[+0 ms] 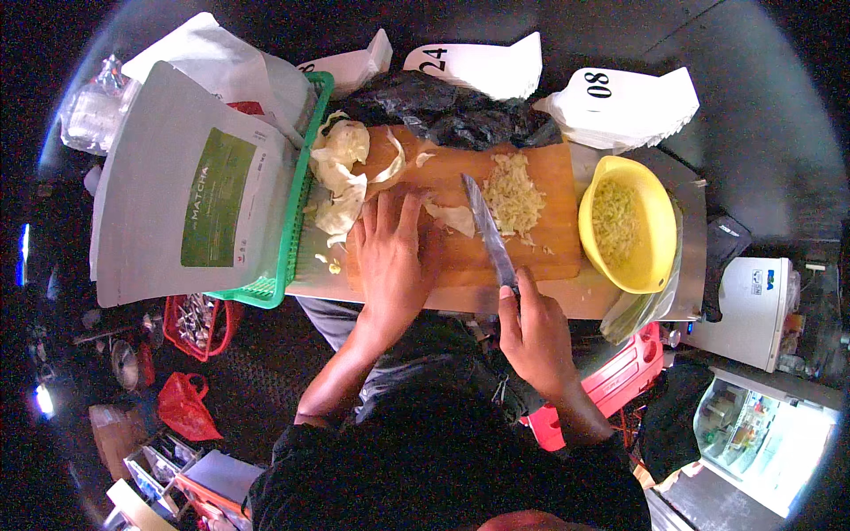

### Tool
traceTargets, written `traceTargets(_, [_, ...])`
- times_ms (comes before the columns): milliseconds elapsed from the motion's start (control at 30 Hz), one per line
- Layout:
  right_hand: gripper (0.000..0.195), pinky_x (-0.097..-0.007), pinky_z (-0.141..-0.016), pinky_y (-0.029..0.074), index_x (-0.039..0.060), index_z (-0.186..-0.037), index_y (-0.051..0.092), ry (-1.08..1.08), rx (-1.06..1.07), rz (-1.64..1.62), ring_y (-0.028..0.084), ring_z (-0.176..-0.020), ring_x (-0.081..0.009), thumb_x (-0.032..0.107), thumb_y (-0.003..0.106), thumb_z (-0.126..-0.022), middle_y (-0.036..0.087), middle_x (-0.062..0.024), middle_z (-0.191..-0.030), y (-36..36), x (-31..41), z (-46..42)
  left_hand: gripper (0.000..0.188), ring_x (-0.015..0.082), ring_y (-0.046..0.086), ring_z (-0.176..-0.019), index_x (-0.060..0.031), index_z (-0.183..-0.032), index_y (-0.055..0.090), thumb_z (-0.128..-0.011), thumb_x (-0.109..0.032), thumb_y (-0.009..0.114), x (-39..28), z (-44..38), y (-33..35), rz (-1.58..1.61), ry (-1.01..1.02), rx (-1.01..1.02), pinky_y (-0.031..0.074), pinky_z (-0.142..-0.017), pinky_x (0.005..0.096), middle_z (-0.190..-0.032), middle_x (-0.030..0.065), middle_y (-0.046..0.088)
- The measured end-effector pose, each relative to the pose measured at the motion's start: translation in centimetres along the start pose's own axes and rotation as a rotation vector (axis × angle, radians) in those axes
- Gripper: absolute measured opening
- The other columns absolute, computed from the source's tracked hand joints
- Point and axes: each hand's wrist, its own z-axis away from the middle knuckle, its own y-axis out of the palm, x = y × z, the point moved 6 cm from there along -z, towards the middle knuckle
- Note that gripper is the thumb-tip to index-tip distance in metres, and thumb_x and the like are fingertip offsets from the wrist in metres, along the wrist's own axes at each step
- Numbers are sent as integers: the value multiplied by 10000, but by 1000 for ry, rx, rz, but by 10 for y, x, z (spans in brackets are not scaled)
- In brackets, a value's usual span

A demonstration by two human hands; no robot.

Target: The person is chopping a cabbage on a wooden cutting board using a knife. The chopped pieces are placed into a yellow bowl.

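Note:
A kitchen knife (490, 229) lies in the grip of my right hand (536, 328), its blade slanting over a wooden cutting board (458, 262). Just right of the blade is a heap of finely chopped cabbage (516, 196). My left hand (388, 255) rests palm down at the board's left side, fingers somewhat apart; what is under the palm is hidden. Beside its fingertips are pale cabbage leaves (342, 162), at the board's left edge. A flat leaf piece (455, 218) sits between my left hand and the blade.
To the right stands a yellow bowl (654, 245) with chopped cabbage inside. A green plastic basket (282, 265) holding large printed pouches (153, 219) borders the board's left. Behind are a black plastic bag (458, 109) and stacked white numbered cards (631, 109). A lit glass-door fridge (764, 438) is lower right.

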Motion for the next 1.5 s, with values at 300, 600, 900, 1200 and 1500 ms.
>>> traceTargets(300, [435,-559,-727,475,-90,-1296,513,76,51,5,637,-791,-491,244,540,-1020,661,-303,-830,0,-7,0,375,355,609,-862,-50,-1102,629,-764,109,594,-3,-11,-3,335,9,10,510,-752,433,-1023,144,601])
traceTargets(600, [410,-552,-667,513,-80,-1260,530,-1,4,17,652,-717,-469,252,532,-1020,664,-288,-789,2,-6,-4,361,353,651,-914,-54,-1091,645,-771,111,618,1,-8,12,436,66,-1,545,-763,432,-1026,140,641])
traceTargets(900, [400,-560,-687,483,-88,-1269,517,45,55,-19,648,-742,-479,225,527,-1020,656,-287,-773,3,-3,-3,352,349,620,-1034,-77,-1072,677,-730,3,706,13,-13,-3,173,30,-42,527,-850,454,-1160,124,614])
traceTargets(1200, [391,-556,-661,476,-81,-1271,505,17,67,-38,649,-716,-460,212,532,-1014,646,-268,-729,4,3,-5,422,355,556,-1106,-83,-1146,661,-732,-44,730,4,-10,2,193,226,60,469,-932,463,-1192,120,607])
traceTargets(1500, [400,-533,-649,559,-61,-1281,511,-44,36,96,687,-712,-426,248,494,-1028,686,-245,-823,13,3,-3,419,353,546,-1111,-71,-1190,653,-779,-90,734,3,-10,-5,100,122,-30,448,-950,480,-1199,123,608])
